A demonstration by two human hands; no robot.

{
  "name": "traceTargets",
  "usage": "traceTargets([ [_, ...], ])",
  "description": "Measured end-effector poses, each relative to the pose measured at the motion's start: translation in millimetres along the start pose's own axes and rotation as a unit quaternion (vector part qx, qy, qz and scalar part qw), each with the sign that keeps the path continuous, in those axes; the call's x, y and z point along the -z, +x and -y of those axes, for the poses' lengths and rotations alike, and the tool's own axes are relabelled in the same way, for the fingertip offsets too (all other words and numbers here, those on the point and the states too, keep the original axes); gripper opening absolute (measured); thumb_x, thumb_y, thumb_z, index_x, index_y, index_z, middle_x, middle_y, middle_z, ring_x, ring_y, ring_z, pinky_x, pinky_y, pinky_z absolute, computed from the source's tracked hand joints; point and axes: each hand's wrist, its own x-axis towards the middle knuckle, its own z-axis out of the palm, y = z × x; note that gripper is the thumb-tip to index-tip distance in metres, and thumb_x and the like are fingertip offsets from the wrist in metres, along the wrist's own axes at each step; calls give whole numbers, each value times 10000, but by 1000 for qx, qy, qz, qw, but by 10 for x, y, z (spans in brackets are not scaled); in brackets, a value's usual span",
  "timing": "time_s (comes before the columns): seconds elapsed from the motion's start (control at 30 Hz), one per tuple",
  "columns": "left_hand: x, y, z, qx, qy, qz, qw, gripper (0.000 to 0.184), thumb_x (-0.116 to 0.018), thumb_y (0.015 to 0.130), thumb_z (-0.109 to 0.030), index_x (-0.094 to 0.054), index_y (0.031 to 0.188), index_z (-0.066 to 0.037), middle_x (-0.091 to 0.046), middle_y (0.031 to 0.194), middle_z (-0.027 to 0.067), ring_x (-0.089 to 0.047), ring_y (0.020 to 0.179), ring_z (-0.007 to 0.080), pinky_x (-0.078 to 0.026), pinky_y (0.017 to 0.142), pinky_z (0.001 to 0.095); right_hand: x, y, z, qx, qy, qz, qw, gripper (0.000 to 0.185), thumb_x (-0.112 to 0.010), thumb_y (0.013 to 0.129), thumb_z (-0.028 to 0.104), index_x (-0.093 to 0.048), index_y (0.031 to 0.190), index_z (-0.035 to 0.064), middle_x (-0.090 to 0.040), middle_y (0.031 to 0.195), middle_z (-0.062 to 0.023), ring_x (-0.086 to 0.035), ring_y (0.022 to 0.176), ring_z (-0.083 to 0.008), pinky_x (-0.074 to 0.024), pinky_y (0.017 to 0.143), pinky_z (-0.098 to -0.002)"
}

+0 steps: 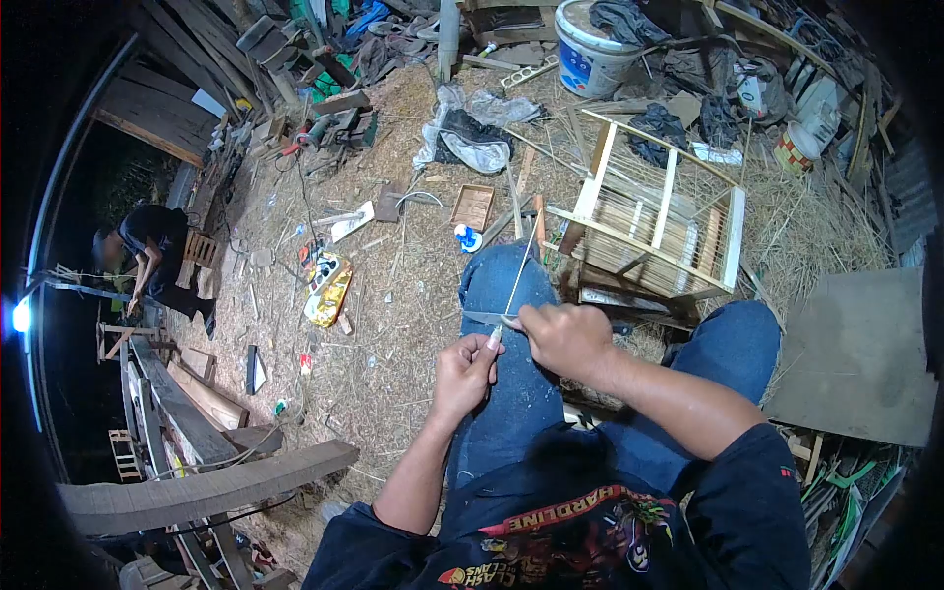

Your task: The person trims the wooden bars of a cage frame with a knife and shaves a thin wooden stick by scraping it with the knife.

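Blade (482,318), clenched in your right hand (565,339), could skid into your left hand (464,379), pinching that thin strip (521,270), if it snags.

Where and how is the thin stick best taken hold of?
Probably pinch the thin stick at its far end, coming from the front: that long, slender end extends clear, beyond the knife blade and right hand.

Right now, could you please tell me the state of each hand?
Left hand: closed, apparently pinching a thin strip.
Right hand: closed, apparently holding a blade.
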Motion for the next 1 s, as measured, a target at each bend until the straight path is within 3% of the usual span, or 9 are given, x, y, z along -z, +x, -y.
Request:
traceTargets([
  [0.07,4,-18,-31,0,5,4,1000,305,-622,1087,-265,-713,967,0,-582,610,-13,-472,493,49,-340,461,240,29,92,-82,-63,13,18,998,231,-588,1029,254,-638,850,116,-700,635,-97,-721,525,-244,-548,398,-414],
  [0.1,3,-36,-82,8,11,9,1000,301,-610,1092,-263,-707,966,-8,-576,605,-14,-465,484,49,-338,453,240,-6,141,-163,-69,-10,-20,997,232,-583,1033,251,-640,851,118,-702,639,-95,-721,524,-243,-544,391,-405],
  [0.2,7,-32,-96,17,20,18,1000,294,-588,1101,-257,-695,961,-22,-569,598,-14,-455,466,51,-336,437,242,11,64,-102,-50,6,11,999,240,-576,1037,249,-636,848,114,-699,638,-98,-720,522,-244,-543,392,-413],
  [0.27,-4,-13,-94,22,22,21,999,292,-579,1105,-254,-689,957,-27,-568,596,-13,-451,456,53,-335,429,244,6,11,-56,-26,0,-24,999,250,-575,1040,255,-631,843,113,-692,631,-97,-715,515,-247,-545,400,-416],
  [0.4,16,-6,-109,30,20,26,999,288,-588,1099,-252,-685,954,-23,-572,592,-9,-452,442,57,-329,415,245,51,73,-129,-80,12,36,996,249,-578,1046,278,-633,862,120,-695,637,-89,-718,529,-255,-547,416,-417],
  [0.6,7,18,-98,33,10,23,999,272,-604,1089,-246,-687,967,-18,-591,594,1,-457,439,57,-327,412,243,24,-42,-27,-5,0,21,1000,235,-577,1044,267,-641,875,117,-707,656,-97,-721,531,-248,-544,409,-429],
  [0.7,2,-22,-141,35,10,19,999,268,-609,1087,-242,-690,968,-15,-597,593,5,-457,438,57,-326,411,244,15,111,-219,-85,4,-6,996,204,-596,1021,255,-646,885,112,-713,664,-90,-721,531,-242,-541,403,-425],
  [0.83,-23,19,-67,10,18,9,1000,284,-602,1090,-248,-691,966,-8,-592,588,7,-457,430,60,-326,402,246,3,-31,26,-6,11,22,1000,197,-596,1019,256,-648,887,119,-702,649,-74,-716,523,-232,-530,391,-410],
  [1.0,-34,5,-166,15,-11,-19,1000,315,-590,1096,-275,-691,968,-5,-584,584,6,-459,417,67,-335,394,249,38,157,-122,-65,25,29,997,184,-606,1006,248,-632,878,119,-702,655,-79,-708,516,-251,-538,409,-427],
])
